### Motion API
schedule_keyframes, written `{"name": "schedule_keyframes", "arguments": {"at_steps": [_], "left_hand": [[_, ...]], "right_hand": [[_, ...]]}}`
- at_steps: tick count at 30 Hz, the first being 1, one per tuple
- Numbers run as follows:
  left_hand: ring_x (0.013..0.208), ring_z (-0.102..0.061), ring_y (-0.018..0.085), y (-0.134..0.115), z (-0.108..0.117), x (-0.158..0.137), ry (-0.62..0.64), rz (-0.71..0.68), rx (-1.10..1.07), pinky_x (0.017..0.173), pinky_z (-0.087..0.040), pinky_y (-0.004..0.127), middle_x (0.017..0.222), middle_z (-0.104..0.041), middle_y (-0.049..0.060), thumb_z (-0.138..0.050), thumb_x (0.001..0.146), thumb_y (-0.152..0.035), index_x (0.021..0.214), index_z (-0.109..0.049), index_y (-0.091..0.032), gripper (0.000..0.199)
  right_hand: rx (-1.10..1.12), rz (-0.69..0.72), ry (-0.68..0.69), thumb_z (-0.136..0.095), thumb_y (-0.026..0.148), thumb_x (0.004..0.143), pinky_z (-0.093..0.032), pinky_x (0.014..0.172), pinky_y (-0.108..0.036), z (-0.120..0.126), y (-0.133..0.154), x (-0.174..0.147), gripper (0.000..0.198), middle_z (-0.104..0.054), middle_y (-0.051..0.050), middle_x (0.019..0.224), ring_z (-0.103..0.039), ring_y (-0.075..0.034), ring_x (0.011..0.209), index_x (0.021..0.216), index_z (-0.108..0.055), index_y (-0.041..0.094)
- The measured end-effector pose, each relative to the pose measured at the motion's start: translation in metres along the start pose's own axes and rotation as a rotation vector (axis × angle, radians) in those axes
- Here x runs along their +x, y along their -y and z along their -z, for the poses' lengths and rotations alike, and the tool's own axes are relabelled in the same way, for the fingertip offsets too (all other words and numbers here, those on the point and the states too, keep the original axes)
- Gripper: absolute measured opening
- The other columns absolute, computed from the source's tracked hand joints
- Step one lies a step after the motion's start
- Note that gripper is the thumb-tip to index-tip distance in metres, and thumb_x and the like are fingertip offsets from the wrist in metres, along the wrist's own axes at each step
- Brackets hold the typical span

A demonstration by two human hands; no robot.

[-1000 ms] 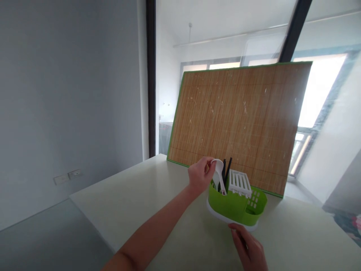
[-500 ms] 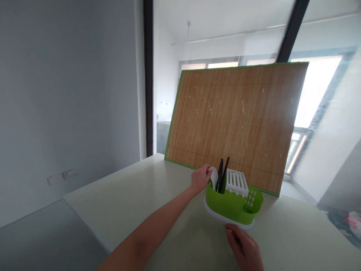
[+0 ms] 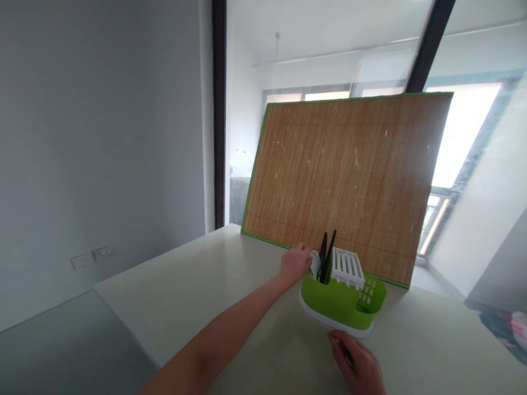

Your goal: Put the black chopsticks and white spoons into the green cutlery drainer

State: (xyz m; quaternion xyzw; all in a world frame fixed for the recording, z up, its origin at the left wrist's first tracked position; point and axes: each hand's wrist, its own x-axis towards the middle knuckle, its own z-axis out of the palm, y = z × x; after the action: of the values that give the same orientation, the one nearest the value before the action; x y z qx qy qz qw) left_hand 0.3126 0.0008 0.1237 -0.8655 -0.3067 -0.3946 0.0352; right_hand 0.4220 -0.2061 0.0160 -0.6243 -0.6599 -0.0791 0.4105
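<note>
A green utensil holder (image 3: 329,300) with a white base stands on the table. In its left section is a white spoon (image 3: 314,264), bowl end up. My left hand (image 3: 295,264) reaches to that end, fingers closed at the spoon's edge; the fingertips are partly hidden. Black chopsticks (image 3: 327,255) lean upright just right of the spoon. A white slatted rack (image 3: 347,267) sits tilted over the holder's middle. My right hand (image 3: 357,359) rests on the table in front of the holder, fingers curled together, with nothing visible in them.
Behind the holder a bamboo mat with green edging (image 3: 346,181) leans against the glass. The white table (image 3: 206,280) has its left edge near a grey wall with sockets (image 3: 93,256). A dark window frame post (image 3: 219,115) rises behind it.
The white spoon has gone lower into the holder's left section, and my left hand has moved slightly down with it. My right hand has stayed in place.
</note>
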Motion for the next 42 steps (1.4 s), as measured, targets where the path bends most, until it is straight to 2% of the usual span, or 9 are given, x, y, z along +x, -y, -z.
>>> {"name": "schedule_keyframes", "arguments": {"at_steps": [4, 7, 10, 15, 18, 24, 33, 39, 42], "left_hand": [[0.074, -0.059, 0.019, -0.009, 0.008, -0.025, -0.164, -0.032, -0.146, 0.061, -0.043, 0.029, 0.089, -0.061, 0.005, -0.044, 0.089, -0.028, 0.11, -0.054, -0.021, 0.025], [0.062, -0.059, 0.016, -0.027, 0.005, -0.064, -0.137, -0.092, -0.215, 0.057, -0.044, 0.028, 0.075, -0.063, 0.003, -0.04, 0.09, -0.03, 0.092, -0.057, -0.022, 0.018], [0.051, -0.058, 0.015, -0.046, -0.012, -0.111, 0.036, -0.246, -0.314, 0.048, -0.041, 0.028, 0.063, -0.064, 0.0, -0.044, 0.085, -0.033, 0.076, -0.056, -0.023, 0.017], [0.055, -0.063, 0.018, -0.062, -0.044, -0.161, 0.465, -0.46, -0.163, 0.043, -0.037, 0.027, 0.062, -0.067, 0.0, -0.05, 0.08, -0.039, 0.068, -0.06, -0.023, 0.023], [0.063, -0.066, 0.017, -0.061, -0.053, -0.167, 0.57, -0.513, -0.158, 0.045, -0.037, 0.024, 0.066, -0.069, -0.001, -0.053, 0.08, -0.042, 0.07, -0.062, -0.022, 0.024], [0.06, -0.065, 0.017, -0.063, -0.055, -0.164, 0.614, -0.483, -0.154, 0.044, -0.035, 0.023, 0.066, -0.069, 0.0, -0.054, 0.079, -0.041, 0.067, -0.062, -0.02, 0.025], [0.062, -0.064, 0.014, -0.061, -0.046, -0.157, 0.649, -0.501, -0.205, 0.047, -0.034, 0.021, 0.064, -0.067, -0.003, -0.058, 0.078, -0.041, 0.066, -0.061, -0.019, 0.025], [0.061, -0.062, 0.013, -0.059, -0.06, -0.161, 0.66, -0.483, -0.238, 0.05, -0.035, 0.02, 0.064, -0.067, -0.004, -0.057, 0.079, -0.042, 0.068, -0.062, -0.021, 0.025], [0.06, -0.061, 0.013, -0.058, -0.065, -0.164, 0.661, -0.464, -0.262, 0.05, -0.035, 0.02, 0.062, -0.066, -0.004, -0.057, 0.079, -0.043, 0.068, -0.062, -0.021, 0.025]], "right_hand": [[-0.016, -0.011, 0.008, -0.043, 0.037, 0.091, -0.048, 0.058, -0.019, -0.001, -0.003, 0.0, 0.024, -0.068, -0.001, 0.077, -0.063, -0.013, 0.061, 0.094, -0.062, 0.022], [-0.023, -0.021, 0.024, -0.042, 0.037, 0.091, -0.049, 0.061, -0.021, -0.002, -0.007, -0.002, 0.023, -0.069, -0.001, 0.08, -0.064, -0.013, 0.065, 0.095, -0.061, 0.023], [-0.031, -0.038, 0.046, -0.042, 0.037, 0.091, -0.049, 0.062, -0.022, -0.003, -0.014, -0.005, 0.023, -0.069, -0.001, 0.084, -0.065, -0.015, 0.07, 0.096, -0.061, 0.024], [-0.05, -0.164, 0.061, -0.042, 0.041, 0.09, -0.05, 0.062, -0.024, -0.006, -0.027, -0.011, 0.027, -0.069, -0.002, 0.083, -0.065, -0.017, 0.068, 0.095, -0.062, 0.024], [-0.023, -0.244, 0.085, -0.041, 0.044, 0.09, -0.049, 0.058, -0.024, -0.009, -0.031, -0.012, 0.03, -0.068, -0.001, 0.074, -0.062, -0.016, 0.059, 0.094, -0.062, 0.023], [-0.012, -0.243, 0.158, -0.041, 0.043, 0.09, -0.05, 0.064, -0.025, -0.018, -0.03, -0.016, 0.028, -0.069, 0.0, 0.083, -0.065, -0.017, 0.071, 0.09, -0.062, 0.026], [-0.336, -0.432, -0.101, -0.034, 0.055, 0.088, -0.041, 0.045, -0.025, 0.016, -0.022, 0.007, 0.052, -0.063, 0.004, 0.075, -0.062, -0.016, 0.054, 0.129, -0.035, 0.024], [-0.548, -0.488, 0.165, -0.029, 0.055, 0.09, -0.041, 0.049, -0.03, 0.031, -0.026, 0.027, 0.042, -0.068, -0.002, 0.08, -0.067, -0.025, 0.069, 0.113, -0.047, 0.026], [-0.679, -0.493, 0.198, -0.03, 0.055, 0.09, -0.04, 0.049, -0.031, 0.029, -0.026, 0.032, 0.04, -0.066, -0.004, 0.073, -0.066, -0.026, 0.068, 0.106, -0.051, 0.025]]}}
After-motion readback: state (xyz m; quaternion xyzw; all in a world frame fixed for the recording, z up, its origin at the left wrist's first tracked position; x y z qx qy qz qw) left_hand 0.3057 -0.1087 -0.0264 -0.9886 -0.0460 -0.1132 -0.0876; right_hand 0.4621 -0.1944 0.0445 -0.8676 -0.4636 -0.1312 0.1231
